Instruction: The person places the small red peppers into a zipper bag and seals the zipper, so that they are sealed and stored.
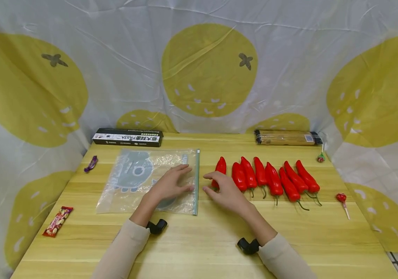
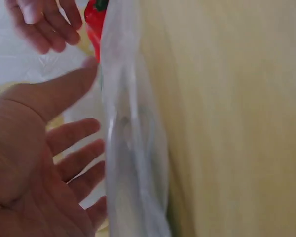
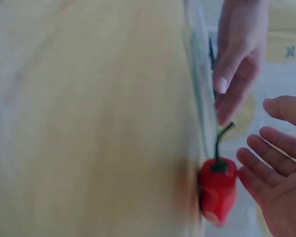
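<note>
My left hand (image 1: pixel 171 183) hovers over the right part of a clear zip bag (image 1: pixel 115 201) with a blue animal print, its fingers relaxed and holding nothing. The bag lies flat, its green zip edge (image 1: pixel 196 182) facing right. Opposite it, my right hand (image 1: pixel 229 193) is spread loosely, thumb apart from the fingers, near the leftmost red pepper (image 1: pixel 221 166). The right wrist view has that pepper (image 3: pixel 219 190) with its green stem beside the fingertips. A row of several more red peppers (image 1: pixel 273 180) stretches to the right.
A black pasta box (image 1: pixel 127 138) lies at the back left and a pack of noodle-like sticks (image 1: pixel 284 138) at the back right. A purple candy (image 1: pixel 90 164) and a red snack bar (image 1: pixel 57 221) lie left. Two lollipops, one green (image 1: pixel 320 158), one red (image 1: pixel 341 197), lie right.
</note>
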A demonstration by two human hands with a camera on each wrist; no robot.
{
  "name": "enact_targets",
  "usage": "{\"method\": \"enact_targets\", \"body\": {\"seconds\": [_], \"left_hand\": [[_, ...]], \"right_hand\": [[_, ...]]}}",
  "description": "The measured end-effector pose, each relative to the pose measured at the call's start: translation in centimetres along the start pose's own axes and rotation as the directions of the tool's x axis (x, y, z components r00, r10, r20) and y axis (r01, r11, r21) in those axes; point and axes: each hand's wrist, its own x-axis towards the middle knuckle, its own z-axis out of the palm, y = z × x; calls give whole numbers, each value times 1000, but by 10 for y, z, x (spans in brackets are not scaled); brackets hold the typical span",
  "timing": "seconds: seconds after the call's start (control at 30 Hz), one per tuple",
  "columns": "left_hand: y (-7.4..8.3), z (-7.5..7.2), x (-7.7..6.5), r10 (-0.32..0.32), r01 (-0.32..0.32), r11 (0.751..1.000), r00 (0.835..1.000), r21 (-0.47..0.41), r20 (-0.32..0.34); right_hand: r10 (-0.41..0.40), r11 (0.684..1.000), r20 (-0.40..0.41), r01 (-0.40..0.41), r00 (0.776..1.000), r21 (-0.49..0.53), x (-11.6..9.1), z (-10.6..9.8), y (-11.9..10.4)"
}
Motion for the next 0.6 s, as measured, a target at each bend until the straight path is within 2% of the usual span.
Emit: {"method": "enact_targets", "body": {"seconds": [0.13,0.23,0.4,0.6], "left_hand": [[-8,4,-3,13,-13,1000,1000,-17,-7],[-14,8,-4,16,-17,999,999,-31,-36],[-24,15,-3,-1,-11,996,990,-84,-140],[-31,22,0,-43,0,987,964,-161,-264]], "right_hand": [[-35,998,50,38,998,-43,2,9,0],[-47,995,94,55,994,-85,4,12,-1],[-50,985,154,74,987,-157,5,16,0],[-77,966,175,117,982,-230,4,19,-2]]}}
